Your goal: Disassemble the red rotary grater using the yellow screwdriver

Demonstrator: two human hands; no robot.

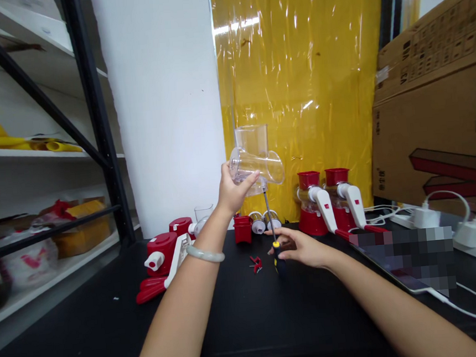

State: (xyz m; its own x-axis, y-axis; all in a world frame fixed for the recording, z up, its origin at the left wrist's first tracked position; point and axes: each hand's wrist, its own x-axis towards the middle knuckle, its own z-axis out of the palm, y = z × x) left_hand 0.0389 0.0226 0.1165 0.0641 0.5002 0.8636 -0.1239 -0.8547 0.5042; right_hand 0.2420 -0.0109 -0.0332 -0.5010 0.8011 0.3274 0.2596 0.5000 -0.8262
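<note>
My left hand point(238, 185) holds up a clear plastic grater housing point(257, 164), a sideways tube with a square chute on top. Its fingers wrap around the left end, and the thumb lies along the front. Below it, my right hand point(296, 246) has its fingers closed on the upper handle of a screwdriver point(277, 255), dark with a yellow collar. The screwdriver's shaft points up, and its tip meets the underside of the housing. On the table under the hands lie small red clamp parts with screws point(256, 264).
Red parts with white crank handles point(165, 257) stand at left. Behind are a red hopper piece point(243, 229) and metal drums point(264, 221). Two assembled rotary graters point(312, 211) stand at right, near a tablet point(389, 262), white chargers and cables point(427, 216), and a large cardboard box point(437, 122).
</note>
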